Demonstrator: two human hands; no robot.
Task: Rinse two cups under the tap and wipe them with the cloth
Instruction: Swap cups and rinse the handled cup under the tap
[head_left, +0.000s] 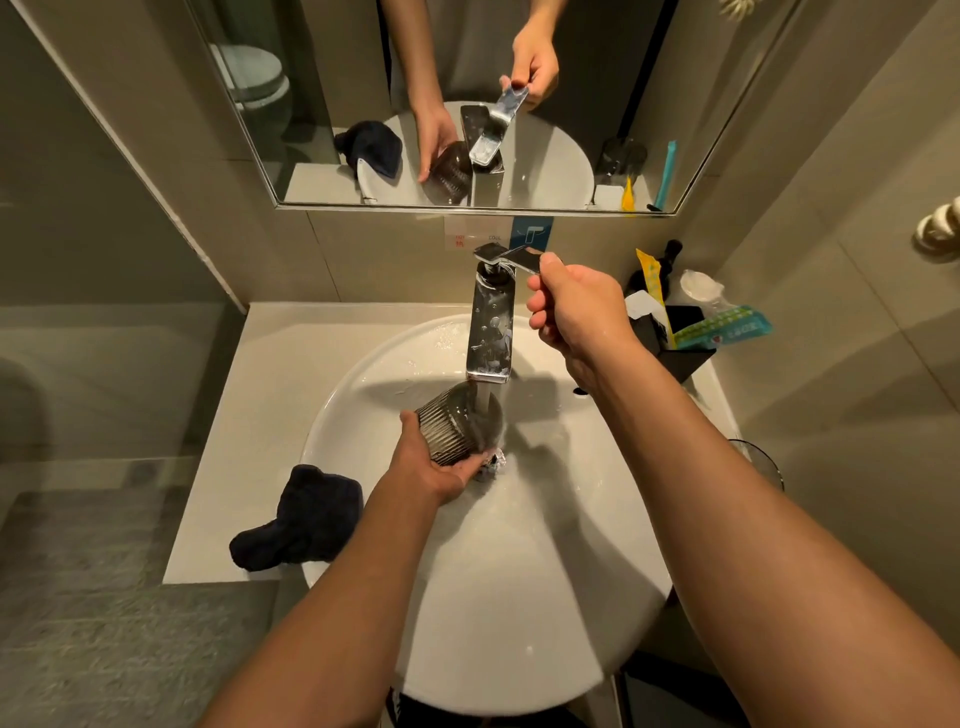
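My left hand (439, 467) grips a dark ribbed glass cup (457, 423), tilted on its side under the chrome tap (491, 332). Water runs from the spout over the cup's mouth. My right hand (571, 306) is closed on the tap's lever handle (514, 255), which is lifted. A second dark cup (761, 460) shows only as a rim at the sink's right edge, behind my right forearm. The dark blue cloth (301, 519) lies crumpled on the counter left of the white sink (519, 597).
A black holder (685, 338) with packets and a toothbrush stands at the back right of the counter. A mirror (467, 104) hangs above the tap. A wall closes in on the right, and the counter's left edge drops to a tiled floor.
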